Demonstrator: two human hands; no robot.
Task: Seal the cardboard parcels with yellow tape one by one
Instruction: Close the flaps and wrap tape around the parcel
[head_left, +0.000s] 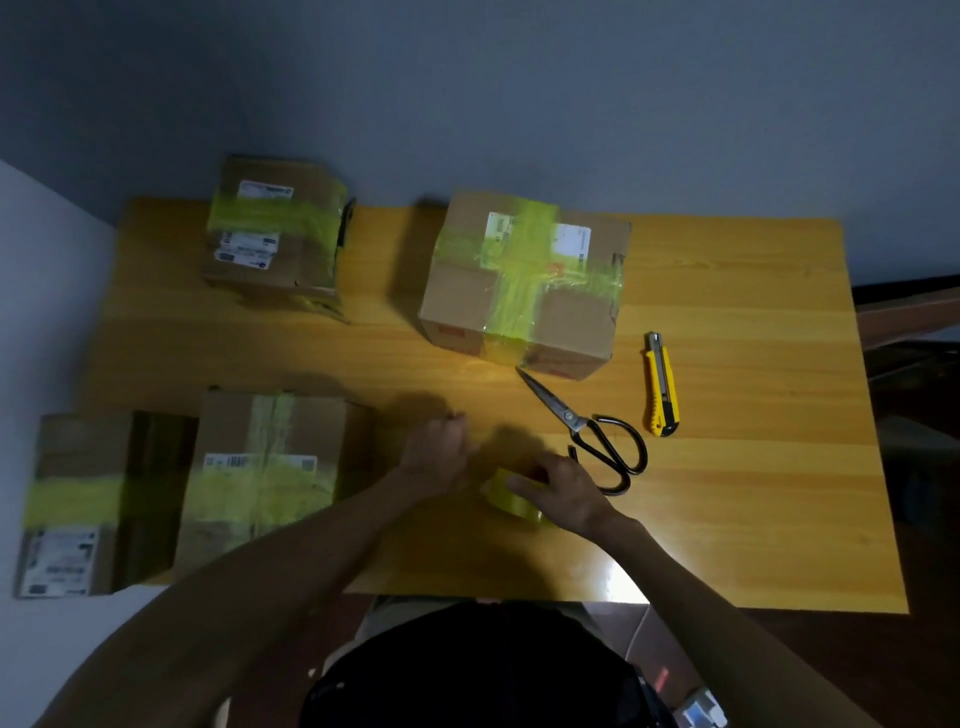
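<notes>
Yellow wooden surface (727, 312), right hand (563, 496) gripping the yellow tape roll (506, 506) near the front edge, left hand (434, 457) just left of it (fingers bunched, grasp too blurred to tell), scissors (587, 431) just right of the roll.
</notes>
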